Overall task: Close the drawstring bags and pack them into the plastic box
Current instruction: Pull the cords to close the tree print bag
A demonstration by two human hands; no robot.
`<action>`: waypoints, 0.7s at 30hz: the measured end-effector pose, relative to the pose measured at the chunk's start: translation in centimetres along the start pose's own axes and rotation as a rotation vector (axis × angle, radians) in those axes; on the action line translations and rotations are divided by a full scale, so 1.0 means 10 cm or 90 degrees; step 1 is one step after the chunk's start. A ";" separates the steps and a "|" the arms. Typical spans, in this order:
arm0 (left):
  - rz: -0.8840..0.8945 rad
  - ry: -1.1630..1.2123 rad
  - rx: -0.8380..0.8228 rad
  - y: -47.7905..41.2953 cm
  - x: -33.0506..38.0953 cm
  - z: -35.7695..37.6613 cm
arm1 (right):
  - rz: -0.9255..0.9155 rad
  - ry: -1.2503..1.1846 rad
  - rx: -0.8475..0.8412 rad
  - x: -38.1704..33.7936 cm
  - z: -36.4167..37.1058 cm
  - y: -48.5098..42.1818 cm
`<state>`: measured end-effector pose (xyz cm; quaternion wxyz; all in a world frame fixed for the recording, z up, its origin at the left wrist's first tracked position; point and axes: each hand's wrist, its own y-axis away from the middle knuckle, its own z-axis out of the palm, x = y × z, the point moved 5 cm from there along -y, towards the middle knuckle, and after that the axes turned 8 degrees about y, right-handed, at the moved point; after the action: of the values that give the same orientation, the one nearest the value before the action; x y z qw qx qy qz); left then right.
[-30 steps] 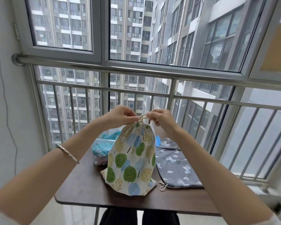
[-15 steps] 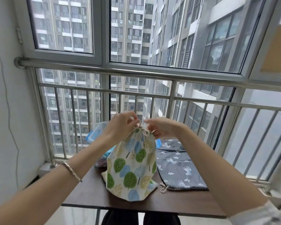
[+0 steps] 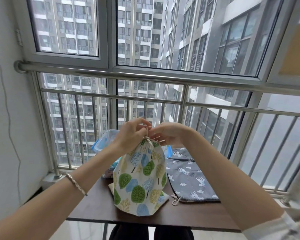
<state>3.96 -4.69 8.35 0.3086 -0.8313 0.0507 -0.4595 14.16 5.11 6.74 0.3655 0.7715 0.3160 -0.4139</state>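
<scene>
The tree-print bag (image 3: 140,179) stands upright on the dark table (image 3: 93,207), near its front edge, and its mouth is gathered tight. Above the mouth, the left hand (image 3: 128,135) and the right hand (image 3: 171,134) both pinch the drawstring (image 3: 147,131) with curled fingertips. The grey bag (image 3: 189,177) lies flat just to the right of it. The plastic box (image 3: 103,141) is behind the left hand, partly hidden.

A dark brown table (image 3: 197,213) carries a tree-print drawstring bag (image 3: 140,179) standing upright mid-table, a grey drawstring bag (image 3: 189,179) lying flat just right, and a plastic box (image 3: 102,141) far left.
</scene>
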 end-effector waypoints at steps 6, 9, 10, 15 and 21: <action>-0.037 0.011 -0.035 -0.11 -0.09 -0.10 | -0.093 0.087 0.151 -0.13 -0.11 0.10; -0.139 0.098 -0.076 -0.15 -0.16 -0.12 | -0.174 0.132 0.247 -0.16 -0.13 0.14; -0.176 0.129 -0.100 -0.16 -0.17 -0.11 | -0.203 0.154 0.276 -0.15 -0.13 0.15; -0.238 0.154 -0.184 -0.24 -0.16 -0.08 | -0.275 0.291 0.336 -0.15 -0.07 0.18; -0.169 0.068 -0.254 -0.30 -0.05 -0.06 | -0.116 -0.078 0.156 0.01 -0.01 0.10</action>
<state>2.58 -2.42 9.93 0.0718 -0.8498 0.0469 -0.5202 15.04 4.70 7.01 0.2480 0.7515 0.3091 -0.5274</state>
